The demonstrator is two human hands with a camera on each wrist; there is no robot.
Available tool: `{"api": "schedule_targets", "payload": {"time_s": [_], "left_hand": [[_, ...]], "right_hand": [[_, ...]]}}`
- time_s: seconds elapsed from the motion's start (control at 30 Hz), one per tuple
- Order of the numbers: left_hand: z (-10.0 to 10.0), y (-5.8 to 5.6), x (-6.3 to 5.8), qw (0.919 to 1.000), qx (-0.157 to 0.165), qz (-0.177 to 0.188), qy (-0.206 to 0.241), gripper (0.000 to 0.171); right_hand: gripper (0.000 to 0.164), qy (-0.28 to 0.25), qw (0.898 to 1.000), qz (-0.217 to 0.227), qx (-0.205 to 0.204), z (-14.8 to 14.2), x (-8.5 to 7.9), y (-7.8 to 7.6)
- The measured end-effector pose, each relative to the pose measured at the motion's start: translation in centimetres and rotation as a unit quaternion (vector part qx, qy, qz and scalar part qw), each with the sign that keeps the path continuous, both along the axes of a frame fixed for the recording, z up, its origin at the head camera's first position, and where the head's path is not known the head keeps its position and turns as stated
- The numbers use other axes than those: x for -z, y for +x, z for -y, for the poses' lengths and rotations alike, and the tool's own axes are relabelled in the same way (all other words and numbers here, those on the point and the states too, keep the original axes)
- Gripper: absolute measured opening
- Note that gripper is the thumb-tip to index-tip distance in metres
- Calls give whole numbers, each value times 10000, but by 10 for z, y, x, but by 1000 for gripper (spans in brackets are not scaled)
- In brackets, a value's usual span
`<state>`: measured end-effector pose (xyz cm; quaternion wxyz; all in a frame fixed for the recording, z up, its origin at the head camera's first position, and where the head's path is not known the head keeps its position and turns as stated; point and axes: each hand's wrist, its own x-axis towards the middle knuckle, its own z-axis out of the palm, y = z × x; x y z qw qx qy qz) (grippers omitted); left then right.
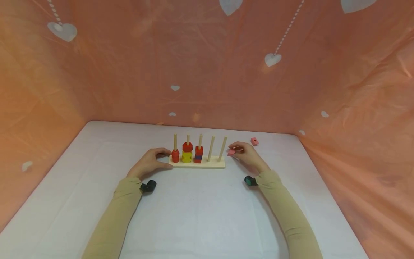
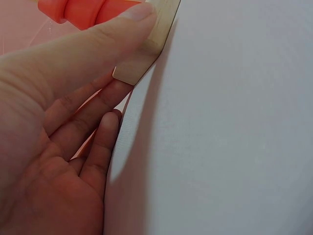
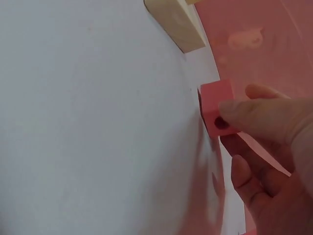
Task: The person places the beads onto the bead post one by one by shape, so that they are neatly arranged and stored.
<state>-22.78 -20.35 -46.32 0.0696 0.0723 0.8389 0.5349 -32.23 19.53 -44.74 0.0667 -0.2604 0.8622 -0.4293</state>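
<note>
A light wooden peg stand (image 1: 197,165) lies across the white table, with several upright rods. Its left rod carries rounded red beads (image 1: 175,156). On the second, a red bead (image 1: 187,146) sits above yellow beads (image 1: 187,156); the middle one bears red blocks (image 1: 198,150) with a blue piece between. The two right rods are bare. My left hand (image 1: 151,162) holds the stand's left end, thumb in front and fingers behind. Off the right end, my right hand (image 1: 248,155) pinches a pink block (image 3: 217,105) with a dark hole in one face.
Behind my right hand, another pink block (image 1: 254,141) with a hole lies on the white table (image 1: 194,216). An orange-pink curtain (image 1: 207,72) with white hearts rises behind the table and along both sides.
</note>
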Motion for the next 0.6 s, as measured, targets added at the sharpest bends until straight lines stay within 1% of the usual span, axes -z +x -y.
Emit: {"api": "schedule_targets", "payload": {"time_s": [0.17,0.3,0.5,0.6], "left_hand": [[1,-1,-1,10000,-7,-1,-15,62],[1,-1,-1,10000,-12,-27,-62,62],[0,1,-3,10000,35,-17,-28,62],[-1,1,-4,10000,42,7,25,61]], "right_hand": [[29,54,9997,121,220,-2,-1,2],[28,41,9995,154,278,-3,0,1],[18,45,9984,373,428,-3,2,-2],[16,135,9978,389,512,-4,2,-2]]}}
